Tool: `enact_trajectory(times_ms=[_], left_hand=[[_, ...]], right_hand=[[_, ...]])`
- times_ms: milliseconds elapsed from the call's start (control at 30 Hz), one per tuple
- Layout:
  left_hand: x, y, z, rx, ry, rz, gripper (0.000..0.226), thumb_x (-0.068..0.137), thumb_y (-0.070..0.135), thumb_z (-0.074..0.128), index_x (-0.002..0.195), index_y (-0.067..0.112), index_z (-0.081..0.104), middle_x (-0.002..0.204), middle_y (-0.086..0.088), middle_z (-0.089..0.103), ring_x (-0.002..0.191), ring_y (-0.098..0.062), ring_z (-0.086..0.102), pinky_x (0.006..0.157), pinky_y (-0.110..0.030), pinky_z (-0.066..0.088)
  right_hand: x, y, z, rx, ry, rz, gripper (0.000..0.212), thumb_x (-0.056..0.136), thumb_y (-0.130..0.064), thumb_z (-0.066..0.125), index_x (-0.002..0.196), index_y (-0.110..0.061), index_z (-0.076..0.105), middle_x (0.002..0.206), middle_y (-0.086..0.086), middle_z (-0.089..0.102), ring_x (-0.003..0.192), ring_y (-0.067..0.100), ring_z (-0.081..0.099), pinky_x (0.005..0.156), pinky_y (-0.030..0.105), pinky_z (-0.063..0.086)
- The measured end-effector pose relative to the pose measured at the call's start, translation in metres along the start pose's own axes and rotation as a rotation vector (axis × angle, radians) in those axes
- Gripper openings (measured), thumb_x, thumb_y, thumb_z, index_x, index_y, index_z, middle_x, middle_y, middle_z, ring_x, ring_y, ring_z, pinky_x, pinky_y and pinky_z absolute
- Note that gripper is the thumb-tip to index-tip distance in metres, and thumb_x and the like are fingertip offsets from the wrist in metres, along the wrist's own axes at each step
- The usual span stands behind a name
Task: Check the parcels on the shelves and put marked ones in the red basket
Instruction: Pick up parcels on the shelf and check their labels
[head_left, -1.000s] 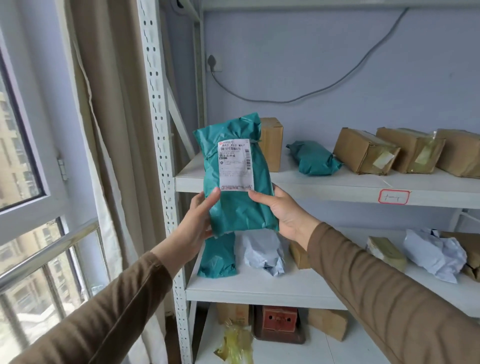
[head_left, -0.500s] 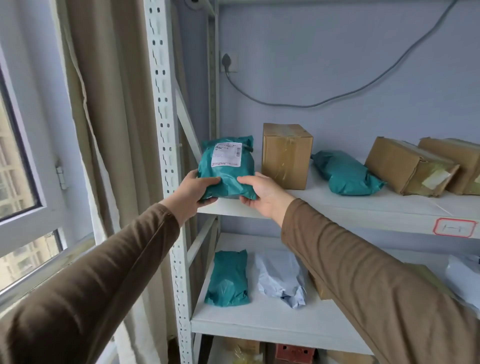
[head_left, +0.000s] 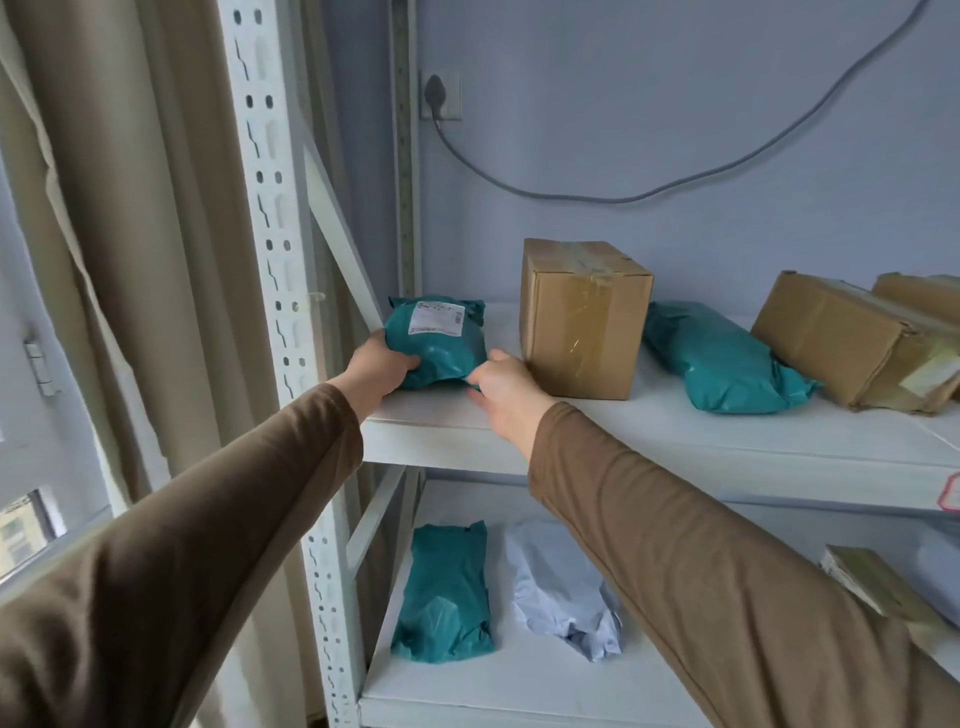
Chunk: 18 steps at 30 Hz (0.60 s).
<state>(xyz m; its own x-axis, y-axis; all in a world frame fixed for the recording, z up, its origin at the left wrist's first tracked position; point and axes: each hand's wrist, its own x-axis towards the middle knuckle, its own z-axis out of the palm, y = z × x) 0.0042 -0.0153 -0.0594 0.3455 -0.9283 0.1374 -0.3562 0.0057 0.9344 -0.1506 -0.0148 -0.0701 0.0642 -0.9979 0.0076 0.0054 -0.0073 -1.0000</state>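
A teal bag parcel (head_left: 441, 340) with a white label on top lies at the left end of the upper white shelf (head_left: 675, 431). My left hand (head_left: 379, 371) grips its near left corner. My right hand (head_left: 501, 387) touches its near right edge with loosely curled fingers; whether it still grips is unclear. An upright cardboard box (head_left: 584, 319) stands just right of the parcel. Further right lie another teal bag (head_left: 722, 358) and tilted cardboard boxes (head_left: 841, 343). No red basket is in view.
The lower shelf (head_left: 519, 680) holds a teal bag (head_left: 447, 592), a pale grey bag (head_left: 561, 587) and a small box (head_left: 872, 577). A perforated white upright (head_left: 280, 260) and a beige curtain (head_left: 130, 234) stand at the left. A grey cable (head_left: 623, 197) hangs on the wall.
The teal parcel went from held upright in front of me, label facing me, down onto the upper shelf's left end. Both hands moved forward with it. My view has moved closer to the shelf.
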Motion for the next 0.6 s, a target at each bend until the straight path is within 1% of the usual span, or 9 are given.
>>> enact_trajectory(times_ms=[67,167,233,267,333,367,433,533,600], left_hand=[[-0.002,0.002,-0.002,0.120,0.016,0.044,0.051,0.094,0.015,0.068,0.142,0.014,0.051,0.135,-0.010,0.065,0.119,-0.031,0.063,0.102,-0.040,0.053],[-0.013,0.015,-0.003,0.299,0.078,0.237,0.050,0.100,0.013,0.060,0.148,0.014,0.046,0.140,-0.015,0.061,0.122,-0.035,0.061,0.098,-0.046,0.057],[-0.021,0.032,0.001,0.295,0.097,0.355,0.054,0.105,0.016,0.057,0.156,0.018,0.040,0.153,-0.013,0.051,0.134,-0.034,0.054,0.100,-0.046,0.057],[-0.023,0.042,0.005,0.278,0.092,0.408,0.055,0.105,0.020,0.056,0.158,0.020,0.038,0.157,-0.009,0.047,0.139,-0.032,0.050,0.105,-0.047,0.054],[-0.029,0.064,0.018,0.203,0.032,0.491,0.057,0.106,0.028,0.055,0.159,0.021,0.038,0.162,-0.004,0.042,0.147,-0.027,0.042,0.118,-0.047,0.041],[-0.034,0.074,0.026,0.140,-0.018,0.499,0.057,0.106,0.033,0.055,0.159,0.021,0.039,0.163,-0.003,0.041,0.149,-0.025,0.040,0.123,-0.044,0.034],[-0.044,0.092,0.044,0.007,-0.129,0.454,0.060,0.106,0.042,0.052,0.160,0.021,0.037,0.165,-0.002,0.038,0.151,-0.023,0.036,0.125,-0.041,0.028],[-0.048,0.109,0.067,-0.137,-0.247,0.298,0.072,0.103,0.055,0.050,0.162,0.021,0.029,0.168,-0.001,0.031,0.154,-0.024,0.030,0.123,-0.041,0.025],[-0.046,0.115,0.078,-0.221,-0.298,0.161,0.083,0.097,0.065,0.053,0.163,0.021,0.027,0.168,0.000,0.029,0.154,-0.025,0.029,0.126,-0.044,0.023]], right_hand=[[-0.011,-0.006,-0.005,-0.135,-0.028,-0.052,0.049,0.096,0.003,0.043,0.141,-0.011,0.053,0.138,0.007,0.060,0.114,0.024,0.057,0.096,0.030,0.046],[-0.039,-0.018,-0.021,-0.278,-0.045,-0.238,0.052,0.101,-0.009,0.051,0.152,-0.015,0.045,0.149,0.001,0.053,0.125,0.018,0.054,0.088,0.018,0.041],[-0.056,-0.030,-0.037,-0.319,0.032,-0.438,0.042,0.103,-0.014,0.053,0.144,-0.019,0.054,0.145,-0.003,0.056,0.125,0.013,0.054,0.077,0.008,0.038],[-0.061,-0.036,-0.045,-0.332,0.092,-0.542,0.035,0.103,-0.015,0.053,0.137,-0.020,0.059,0.140,-0.005,0.060,0.125,0.010,0.055,0.078,0.007,0.039],[-0.066,-0.050,-0.062,-0.335,0.211,-0.697,0.026,0.102,-0.014,0.055,0.125,-0.018,0.065,0.127,-0.007,0.066,0.118,0.007,0.058,0.089,0.014,0.046],[-0.068,-0.056,-0.070,-0.336,0.258,-0.754,0.023,0.101,-0.013,0.056,0.121,-0.018,0.067,0.121,-0.008,0.068,0.113,0.006,0.060,0.092,0.017,0.046],[-0.067,-0.064,-0.086,-0.348,0.344,-0.809,0.022,0.100,-0.014,0.057,0.119,-0.018,0.068,0.118,-0.010,0.066,0.112,0.006,0.058,0.092,0.018,0.044],[-0.056,-0.065,-0.109,-0.387,0.473,-0.790,0.028,0.101,-0.020,0.057,0.128,-0.022,0.064,0.131,-0.005,0.058,0.126,0.013,0.049,0.100,0.022,0.039],[-0.049,-0.068,-0.123,-0.320,0.514,-0.702,0.039,0.102,-0.027,0.056,0.140,-0.024,0.055,0.145,-0.003,0.051,0.135,0.015,0.042,0.108,0.028,0.038]])
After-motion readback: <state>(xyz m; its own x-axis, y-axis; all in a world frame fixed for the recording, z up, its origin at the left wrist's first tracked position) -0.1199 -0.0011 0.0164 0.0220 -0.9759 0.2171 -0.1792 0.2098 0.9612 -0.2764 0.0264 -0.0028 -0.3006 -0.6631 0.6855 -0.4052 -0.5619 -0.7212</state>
